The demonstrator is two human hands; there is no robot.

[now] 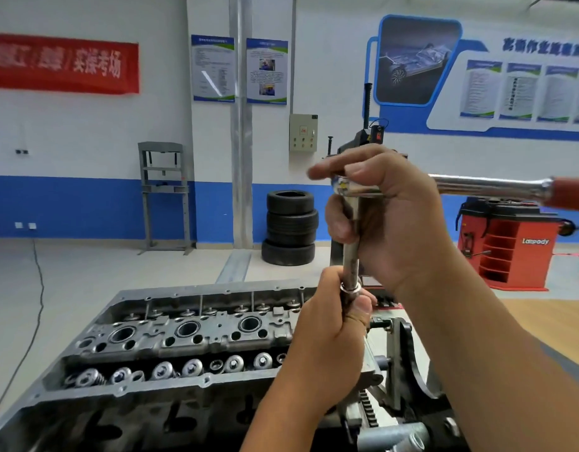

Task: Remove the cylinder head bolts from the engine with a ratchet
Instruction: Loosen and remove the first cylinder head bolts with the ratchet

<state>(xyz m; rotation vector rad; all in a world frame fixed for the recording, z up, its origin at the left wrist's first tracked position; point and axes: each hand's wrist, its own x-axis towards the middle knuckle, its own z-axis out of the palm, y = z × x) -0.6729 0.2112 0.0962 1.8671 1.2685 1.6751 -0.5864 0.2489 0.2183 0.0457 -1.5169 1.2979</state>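
Note:
The grey cylinder head (190, 381) lies low in the view with its valve springs and spark-plug wells exposed. Above its right end I hold the chrome ratchet (490, 185) in the air; its red-gripped handle points right. My right hand (399, 223) grips the ratchet's head and the top of the long extension (350, 256), which hangs straight down. A washer (350, 288) sits at the extension's lower end on a long head bolt. My left hand (327, 347) grips that bolt just under the washer, hiding its shank.
A toothed belt and bracket (408, 353) stand at the engine's right end. Farther off on the floor are a stack of tyres (291, 226), a red wheel balancer (509, 243), a grey press frame (164, 194) and a black cable (37, 305).

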